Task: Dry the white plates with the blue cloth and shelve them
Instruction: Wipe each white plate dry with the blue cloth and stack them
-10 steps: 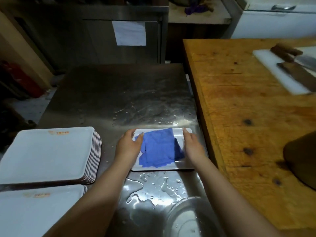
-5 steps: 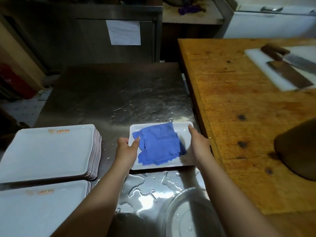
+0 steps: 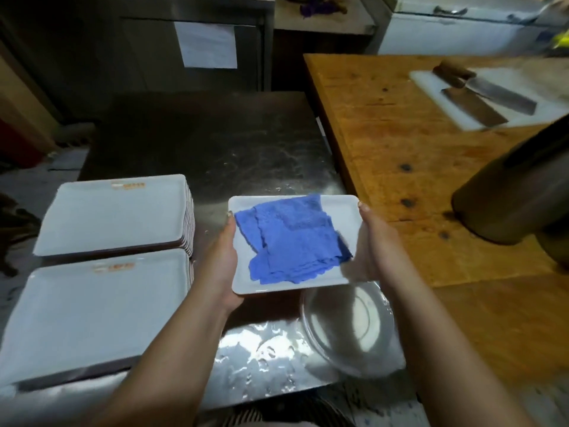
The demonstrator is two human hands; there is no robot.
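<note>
A white rectangular plate (image 3: 341,211) is held up above the wet steel table, with the folded blue cloth (image 3: 292,238) lying on it. My left hand (image 3: 220,260) grips the plate's left edge, thumb on the rim. The right edge is gripped by my right hand (image 3: 374,241), whose fingers reach under the plate. Two stacks of white plates stand at the left: a far stack (image 3: 114,214) and a near stack (image 3: 92,309).
The steel table (image 3: 215,149) is wet near its front edge. A clear glass bowl (image 3: 348,328) sits below the held plate. To the right is a wooden counter (image 3: 400,143) with a white cutting board (image 3: 492,97), cleavers (image 3: 480,100) and a dark pot (image 3: 517,195).
Both hands have lifted the plate with the cloth off the table and brought it toward me. It now hangs over the wet patch and the bowl's edge.
</note>
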